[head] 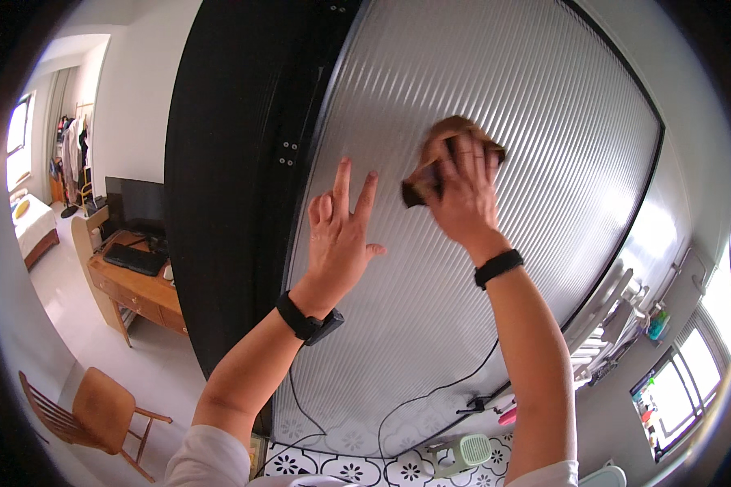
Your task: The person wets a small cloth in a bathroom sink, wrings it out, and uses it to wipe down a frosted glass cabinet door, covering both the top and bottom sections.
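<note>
A ribbed translucent glass panel [396,292] in a dark frame fills the middle of the view. My right hand [470,198] presses a brown cloth [454,126] against its upper part; the cloth is bunched under the fingers and slightly blurred. To the left, my left hand [344,234] is held at the panel with index and middle fingers extended, the others partly curled, and nothing in it. Whether its fingertips touch the glass I cannot tell. Black bands circle both wrists, the left one bearing a small dark device [324,327].
Beside the panel runs a wide black door frame [231,182]. Thin black cables [426,395] hang in front of me. On the patterned tile floor [350,469] stands a pale green stool [472,450]. A wooden desk [140,292] and chair [103,402] are at left, a towel rack [615,310] at right.
</note>
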The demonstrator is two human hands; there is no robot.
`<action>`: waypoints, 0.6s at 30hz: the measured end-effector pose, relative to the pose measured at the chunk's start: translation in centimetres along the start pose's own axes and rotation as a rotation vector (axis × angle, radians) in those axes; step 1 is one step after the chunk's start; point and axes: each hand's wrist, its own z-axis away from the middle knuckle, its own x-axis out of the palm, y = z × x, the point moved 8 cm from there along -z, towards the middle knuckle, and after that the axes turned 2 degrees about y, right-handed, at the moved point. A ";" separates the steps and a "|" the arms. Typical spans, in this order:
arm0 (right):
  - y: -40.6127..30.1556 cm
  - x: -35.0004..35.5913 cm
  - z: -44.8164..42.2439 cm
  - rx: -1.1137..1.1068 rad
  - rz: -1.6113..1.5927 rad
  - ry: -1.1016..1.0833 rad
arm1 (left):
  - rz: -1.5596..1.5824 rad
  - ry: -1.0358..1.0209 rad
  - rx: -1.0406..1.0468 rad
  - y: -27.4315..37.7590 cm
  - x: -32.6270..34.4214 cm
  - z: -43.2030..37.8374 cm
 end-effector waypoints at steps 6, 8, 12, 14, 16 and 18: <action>4.4 0.3 -3.3 0.465 0.047 -0.012 | 0.006 0.020 0.040 -0.4 0.4 -0.1; 2.6 2.1 -3.6 0.326 0.059 0.027 | 0.015 0.009 0.025 0.2 0.4 -0.2; -4.7 -0.7 -2.9 -0.194 -0.102 -0.018 | 0.009 -0.010 0.009 -0.4 -0.7 -0.6; -3.0 0.2 -1.9 -0.264 0.020 -0.177 | 0.000 -0.024 0.029 -0.3 0.0 -0.4; 0.5 0.9 -3.6 -0.020 0.360 -0.471 | -0.002 -0.015 0.038 -0.1 0.0 -0.6; 6.6 0.7 -6.2 0.268 0.173 0.039 | 0.011 -0.027 0.054 0.8 0.3 -0.9</action>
